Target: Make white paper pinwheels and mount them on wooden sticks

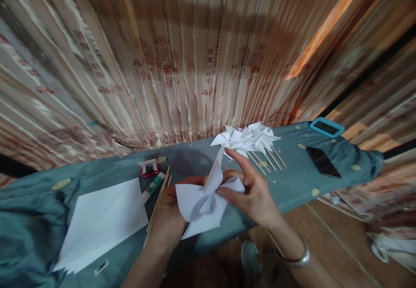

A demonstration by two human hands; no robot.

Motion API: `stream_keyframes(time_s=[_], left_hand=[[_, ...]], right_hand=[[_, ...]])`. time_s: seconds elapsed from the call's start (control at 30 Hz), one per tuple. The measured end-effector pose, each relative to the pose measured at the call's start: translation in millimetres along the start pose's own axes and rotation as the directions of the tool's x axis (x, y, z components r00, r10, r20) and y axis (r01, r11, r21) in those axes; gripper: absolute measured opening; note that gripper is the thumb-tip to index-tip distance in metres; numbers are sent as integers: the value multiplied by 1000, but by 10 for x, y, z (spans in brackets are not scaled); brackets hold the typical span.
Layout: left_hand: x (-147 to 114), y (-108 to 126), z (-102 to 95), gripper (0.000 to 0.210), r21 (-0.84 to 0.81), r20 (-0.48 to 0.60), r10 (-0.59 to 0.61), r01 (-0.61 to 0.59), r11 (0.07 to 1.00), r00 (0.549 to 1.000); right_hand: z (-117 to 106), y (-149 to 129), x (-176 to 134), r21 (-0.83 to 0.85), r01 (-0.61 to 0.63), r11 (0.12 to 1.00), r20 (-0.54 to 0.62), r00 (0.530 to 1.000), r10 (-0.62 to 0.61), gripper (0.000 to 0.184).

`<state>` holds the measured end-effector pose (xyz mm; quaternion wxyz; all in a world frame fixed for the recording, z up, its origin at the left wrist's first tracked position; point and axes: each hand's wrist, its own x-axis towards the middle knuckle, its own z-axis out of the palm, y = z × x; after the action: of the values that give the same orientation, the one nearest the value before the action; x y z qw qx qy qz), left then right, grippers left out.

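Between my hands, above the cloth-covered table, is a white paper pinwheel point(199, 205) with its blades curled in toward the middle. My left hand point(172, 210) holds it from behind on the left, its fingers mostly hidden by the paper. On the other side my right hand point(251, 188) pinches a folded blade near the centre between thumb and fingers, with the index finger stretched up along a raised paper tip. Thin wooden sticks point(159, 197) lie on the cloth beside my left hand. Finished white pinwheels point(253, 136) on sticks rest beyond my right hand.
A stack of white paper point(104, 223) lies at the left. Near it are a glue stick point(152, 185) and a small red box point(150, 169) of dark bits. A black phone point(323, 161) and a blue-framed device point(326, 127) lie at the right. A curtain point(195, 63) hangs behind.
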<state>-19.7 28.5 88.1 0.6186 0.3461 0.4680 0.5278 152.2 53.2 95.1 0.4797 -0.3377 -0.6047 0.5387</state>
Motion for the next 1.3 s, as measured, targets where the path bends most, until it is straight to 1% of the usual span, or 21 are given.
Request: stream_keyframes(time_s=[0.07,0.17,0.23,0.3,0.37,0.43,0.53,0.6,0.7,0.77,0.83,0.9,0.97,1.03,1.1,1.2,1.27,1.3], left_hand=[[-13,-21,13,28,-41,-49,-27,25,999,998],[-42,-44,34,28,-81,-85,-28,21,996,996],[-62,-52,44,26,-83,-106,-17,9,996,994],[-80,-55,51,25,-72,-107,-4,-4,997,994],[-97,-51,56,26,-60,-75,9,-14,998,997],[-117,-40,62,27,-37,-15,20,-20,999,1000],[-158,-8,73,24,-4,51,35,-35,999,998],[-189,18,83,21,-7,78,34,-34,999,996],[-223,55,98,16,-5,103,43,-43,999,994],[-230,74,99,14,22,96,68,-71,997,993],[-227,89,88,14,53,72,114,-118,992,991],[-219,103,68,13,66,51,175,-178,982,983],[-216,118,53,14,63,48,212,-215,975,976],[-225,136,55,17,22,56,196,-198,980,979],[-244,150,76,20,-41,48,139,-137,990,989],[-276,157,113,23,-107,41,43,-39,994,998],[-289,152,122,23,-126,76,32,-22,992,997],[-291,149,121,23,-123,100,41,-28,992,994]], right_hand=[[-12,17,-5,33,-22,999,-1,1000,22,83],[-25,34,-10,77,-67,995,12,998,67,88],[-31,34,-11,94,-96,991,24,995,95,88],[-36,25,-13,106,-112,988,36,993,109,82],[-42,10,-19,113,-116,987,44,993,112,72],[-51,-7,-29,105,-118,987,47,992,113,59],[-68,-33,-52,69,-115,991,44,993,112,40],[-75,-53,-65,50,-114,992,49,993,112,34],[-68,-100,-80,54,-103,993,59,993,100,33],[-50,-144,-96,69,-78,995,51,996,74,33],[-26,-197,-129,59,-20,998,33,999,19,33],[0,-254,-184,-3,69,998,16,997,-69,32],[27,-307,-253,-113,171,979,15,985,-170,30],[53,-354,-317,-247,273,930,37,962,-272,34],[81,-397,-363,-392,356,848,49,929,-367,37],[114,-451,-413,-564,476,675,90,848,-522,36],[113,-463,-456,-649,530,546,154,794,-588,33],[102,-457,-483,-690,532,491,181,784,-594,32]])
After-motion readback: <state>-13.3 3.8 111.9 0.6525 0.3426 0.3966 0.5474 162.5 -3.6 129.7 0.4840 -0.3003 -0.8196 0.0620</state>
